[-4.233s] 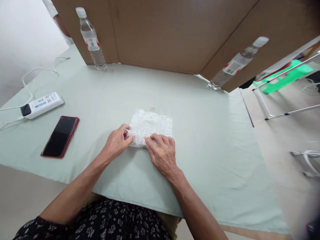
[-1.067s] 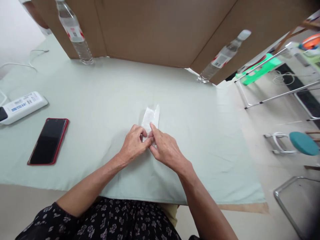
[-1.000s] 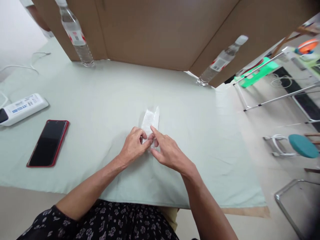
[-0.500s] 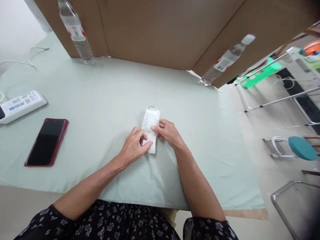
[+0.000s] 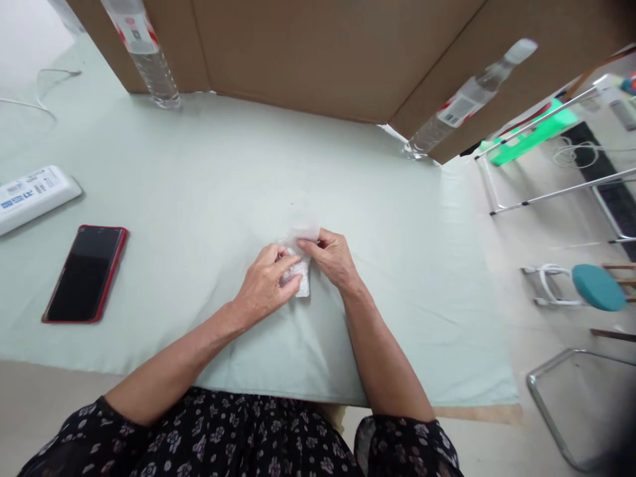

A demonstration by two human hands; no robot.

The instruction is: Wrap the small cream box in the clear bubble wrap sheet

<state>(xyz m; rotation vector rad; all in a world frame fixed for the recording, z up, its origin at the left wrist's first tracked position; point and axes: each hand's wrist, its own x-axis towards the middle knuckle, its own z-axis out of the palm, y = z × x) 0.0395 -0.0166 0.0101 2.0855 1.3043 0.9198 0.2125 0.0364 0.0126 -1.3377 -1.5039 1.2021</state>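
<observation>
Grasping the near part of the bubble wrap (image 5: pixel 303 289) with the left hand (image 5: pixel 264 278), thumb and fingers over it, on the near half of the counter (image 5: pixel 223 172); pinching its far end in the grip of the right hand (image 5: pixel 335 260). Left, a phone (image 5: pixel 85 273); far side, a bottle (image 5: pixel 156 76) by cardboard (image 5: pixel 308 59).

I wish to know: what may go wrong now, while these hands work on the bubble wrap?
The translucent piece of bubble wrap might spring back if the right hand, pinching its far end, slips; the left hand only partly covers it. The pale green cloth, creased near the hands, might shift if tugged. A knock to the brown cardboard panel could tip the clear plastic bottle beside it, on the right.
</observation>
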